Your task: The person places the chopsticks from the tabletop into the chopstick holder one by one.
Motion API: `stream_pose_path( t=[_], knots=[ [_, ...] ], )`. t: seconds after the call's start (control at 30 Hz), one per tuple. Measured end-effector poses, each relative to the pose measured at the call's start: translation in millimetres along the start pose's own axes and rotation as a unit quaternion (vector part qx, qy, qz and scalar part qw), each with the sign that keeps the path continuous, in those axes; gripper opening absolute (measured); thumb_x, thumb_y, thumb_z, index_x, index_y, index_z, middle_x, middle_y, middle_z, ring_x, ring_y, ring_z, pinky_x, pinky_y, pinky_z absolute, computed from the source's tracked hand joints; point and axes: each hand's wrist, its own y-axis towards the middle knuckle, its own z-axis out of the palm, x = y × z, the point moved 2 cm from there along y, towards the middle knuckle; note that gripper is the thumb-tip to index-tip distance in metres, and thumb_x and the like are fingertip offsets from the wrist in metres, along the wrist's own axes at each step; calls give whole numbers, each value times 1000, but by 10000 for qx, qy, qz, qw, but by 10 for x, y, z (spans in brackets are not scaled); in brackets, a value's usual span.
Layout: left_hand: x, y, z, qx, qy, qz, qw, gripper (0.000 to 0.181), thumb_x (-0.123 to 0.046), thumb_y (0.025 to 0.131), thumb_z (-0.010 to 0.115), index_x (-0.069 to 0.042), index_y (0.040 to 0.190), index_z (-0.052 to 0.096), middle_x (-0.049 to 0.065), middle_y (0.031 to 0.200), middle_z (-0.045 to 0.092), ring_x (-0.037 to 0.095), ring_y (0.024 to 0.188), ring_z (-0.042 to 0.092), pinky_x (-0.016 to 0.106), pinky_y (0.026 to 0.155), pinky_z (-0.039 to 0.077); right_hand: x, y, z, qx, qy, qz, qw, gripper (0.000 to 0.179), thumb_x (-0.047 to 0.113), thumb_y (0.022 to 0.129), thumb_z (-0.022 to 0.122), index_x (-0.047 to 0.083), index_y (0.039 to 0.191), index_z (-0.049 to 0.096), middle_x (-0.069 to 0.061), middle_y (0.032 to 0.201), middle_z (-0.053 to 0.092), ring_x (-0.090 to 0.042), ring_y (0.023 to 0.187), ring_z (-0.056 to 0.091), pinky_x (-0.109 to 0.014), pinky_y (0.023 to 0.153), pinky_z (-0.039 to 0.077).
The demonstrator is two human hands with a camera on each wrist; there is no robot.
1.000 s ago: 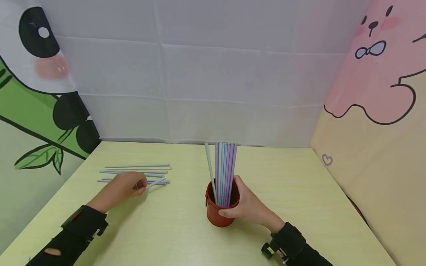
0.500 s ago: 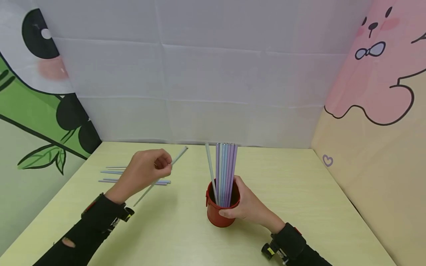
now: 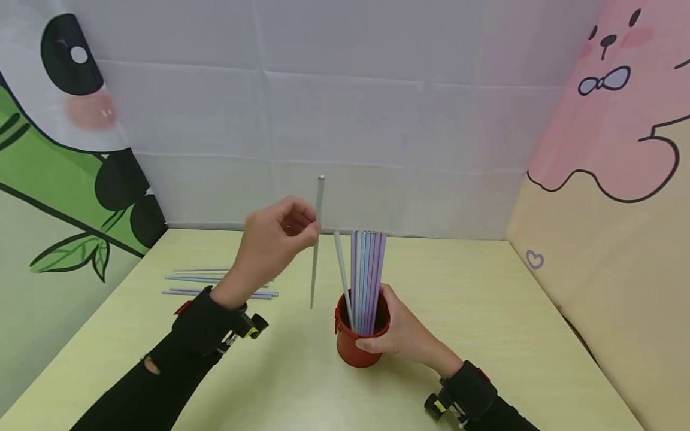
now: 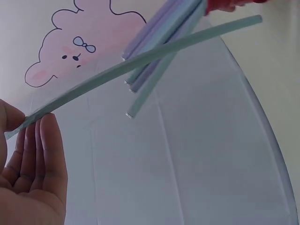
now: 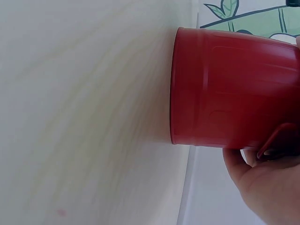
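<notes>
My left hand pinches a thin pale green straw between thumb and fingers. The straw hangs nearly upright in the air, to the left of a small red bucket. Several lilac and blue straws stand bunched in the bucket, and one pale green straw leans apart at its left side. My right hand grips the bucket at its right side, thumb across the front. In the right wrist view, the red bucket wall hides part of that hand.
Several loose straws lie in rows on the table at the left, partly hidden by the left arm. A white cloth hangs behind the table, with printed panels on both sides.
My left hand has lifted a pale green straw from the loose ones and carried it up and right towards the bucket, turning it nearly upright. My right hand stays on the bucket.
</notes>
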Motion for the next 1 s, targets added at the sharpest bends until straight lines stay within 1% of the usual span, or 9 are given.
stream_pose_path(
  t=[0.07, 0.17, 0.3, 0.37, 0.47, 0.7, 0.73, 0.87, 1.0],
  knots=[
    [-67, 40, 37, -84, -192, 10, 9998, 10, -23, 88, 68, -24, 94, 60, -10, 81, 63, 6, 69, 59, 29, 63, 51, 3, -1, 2, 5, 34, -1, 10000, 88, 22, 74, 83, 29, 140, 24, 5, 132, 46, -17, 117, 49, -37, 88, 50],
    [-307, 63, 50, -170, -492, 24, 9986, 8, -14, 89, 66, -16, 94, 61, -3, 80, 63, 10, 68, 60, 29, 63, 52, 7, 1, 4, 13, 59, -23, 10000, 88, 22, 74, 83, 29, 140, 25, 4, 132, 47, -17, 116, 49, -37, 88, 50],
    [-551, 65, 67, -186, -771, 44, 9968, 8, 0, 87, 63, -4, 93, 59, 5, 80, 63, 17, 67, 62, 31, 64, 53, 2, 11, 11, 32, 105, -26, 9999, 89, 22, 74, 83, 30, 140, 25, 5, 133, 47, -17, 117, 49, -38, 91, 49],
    [-522, 68, 110, -145, -831, 56, 9964, 8, 0, 87, 62, -4, 93, 59, 6, 80, 63, 18, 67, 63, 31, 64, 53, 1, 11, 15, 25, 110, -7, 9999, 90, 22, 74, 83, 30, 141, 24, 6, 133, 46, -16, 118, 49, -38, 92, 48],
    [-462, 60, 177, -78, -767, 59, 9970, 8, 0, 88, 62, -5, 93, 58, 5, 79, 62, 17, 66, 62, 30, 62, 52, 2, 10, 17, 12, 110, 25, 9999, 90, 23, 74, 83, 30, 141, 24, 6, 133, 46, -16, 118, 49, -39, 93, 47],
    [-26, 35, 375, 16, -627, 5, 9980, 12, -9, 88, 65, -16, 94, 58, -3, 79, 63, 8, 66, 61, 29, 64, 54, 18, 8, 17, 10, 51, 26, 10000, 91, 23, 74, 83, 29, 142, 23, 5, 134, 44, -16, 118, 48, -39, 93, 47],
    [11, 26, 388, 35, -627, -18, 9980, 12, -10, 88, 65, -18, 94, 57, -5, 79, 63, 7, 66, 61, 28, 64, 54, 16, 10, 15, 11, 26, 10, 10000, 91, 23, 74, 83, 29, 142, 22, 5, 134, 44, -17, 118, 48, -39, 93, 47],
    [92, -11, 408, 118, -533, -85, 9985, 12, -14, 89, 64, -22, 95, 57, -8, 79, 63, 5, 67, 61, 27, 64, 54, 11, 14, 16, 27, 48, -8, 10000, 91, 23, 74, 83, 30, 142, 22, 5, 134, 45, -17, 118, 48, -39, 92, 48],
    [129, -39, 397, 175, -366, -81, 9991, 11, -16, 90, 63, -23, 96, 57, -9, 81, 63, 4, 69, 61, 27, 65, 54, 8, 14, 20, 21, 83, -14, 10000, 91, 23, 74, 83, 31, 141, 23, 5, 134, 45, -17, 118, 48, -39, 92, 48]
  ],
)
